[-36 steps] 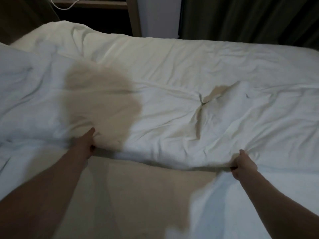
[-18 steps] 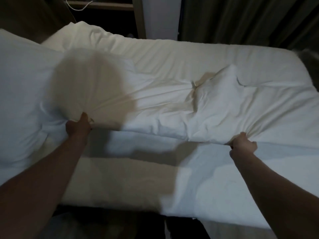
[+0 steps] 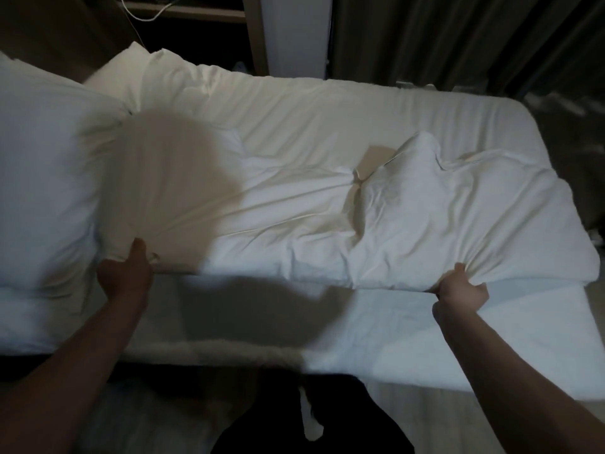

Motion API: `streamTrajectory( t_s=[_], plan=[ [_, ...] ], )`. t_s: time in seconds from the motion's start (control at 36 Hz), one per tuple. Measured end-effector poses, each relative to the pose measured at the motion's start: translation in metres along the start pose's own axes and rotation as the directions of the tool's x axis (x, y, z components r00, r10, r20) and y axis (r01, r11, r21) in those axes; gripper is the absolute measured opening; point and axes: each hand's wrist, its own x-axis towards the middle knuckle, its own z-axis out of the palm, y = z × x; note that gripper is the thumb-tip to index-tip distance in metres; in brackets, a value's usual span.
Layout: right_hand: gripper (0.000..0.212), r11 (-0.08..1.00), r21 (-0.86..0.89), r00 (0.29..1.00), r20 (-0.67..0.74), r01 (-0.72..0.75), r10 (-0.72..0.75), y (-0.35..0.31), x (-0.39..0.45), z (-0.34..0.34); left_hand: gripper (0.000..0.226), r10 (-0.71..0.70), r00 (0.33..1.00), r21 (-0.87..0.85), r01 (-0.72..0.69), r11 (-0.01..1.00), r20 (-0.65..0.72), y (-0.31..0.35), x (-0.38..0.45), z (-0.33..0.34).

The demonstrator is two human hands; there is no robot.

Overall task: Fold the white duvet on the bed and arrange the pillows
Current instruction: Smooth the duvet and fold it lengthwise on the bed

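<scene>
White duvet (image 3: 327, 204), bed (image 3: 409, 339), dark curtains (image 3: 458, 37)

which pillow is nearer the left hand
The big near pillow, right beside the left hand; the other pillow lies at the bed's far corner.

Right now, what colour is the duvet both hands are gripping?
White, plain with no pattern; the duvet shows best in the head view, partly under a dark shadow.

One camera only, worn on the person's head, standing at the long side of the white-sheeted bed (image 3: 409, 342). It looks forward and steeply down across the mattress toward the dark pleated curtains (image 3: 458, 37) beyond. It sits close: both forearms reach in from the bottom edge, wide-angle bending the bed's corners.
</scene>
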Motion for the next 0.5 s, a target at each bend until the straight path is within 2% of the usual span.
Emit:
streamTrajectory(
  t_s=[0.11, 0.19, 0.31, 0.36, 0.42, 0.47, 0.5],
  plan=[
    [0.063, 1.0, 0.005, 1.0, -0.019, 0.019, -0.019, 0.015, -0.002, -0.023, 0.072, 0.0, 1.0, 0.025, 0.001, 1.0, -0.023, -0.025, -0.003, -0.021],
    [0.062, 0.995, -0.104, 1.0, -0.028, -0.011, 0.008, 0.03, 0.007, -0.025, 0.069, -0.059, 0.998, 0.079, 0.058, 0.995, 0.013, -0.037, -0.014, -0.011],
    [0.066, 0.94, -0.291, 0.98, 0.037, -0.178, 0.197, 0.049, 0.025, -0.005, 0.07, -0.229, 0.969, 0.101, 0.219, 0.97, 0.094, -0.042, -0.023, 0.021],
    [0.06, 0.897, -0.364, 0.953, 0.07, -0.25, 0.293, 0.061, 0.036, 0.007, 0.066, -0.324, 0.927, 0.122, 0.305, 0.945, 0.192, -0.052, -0.012, 0.041],
    [0.045, 0.851, -0.426, 0.912, 0.122, -0.308, 0.392, 0.072, 0.041, 0.02, 0.053, -0.449, 0.826, 0.167, 0.417, 0.893, 0.341, -0.061, -0.005, 0.058],
    [0.032, 0.806, -0.485, 0.85, 0.208, -0.341, 0.485, 0.086, 0.042, 0.032, 0.04, -0.524, 0.722, 0.3, 0.43, 0.852, 0.452, -0.064, 0.0, 0.07],
    [0.029, 0.79, -0.508, 0.828, 0.233, -0.343, 0.509, 0.093, 0.039, 0.037, 0.034, -0.53, 0.707, 0.343, 0.408, 0.846, 0.468, -0.066, 0.002, 0.075]
  ],
)
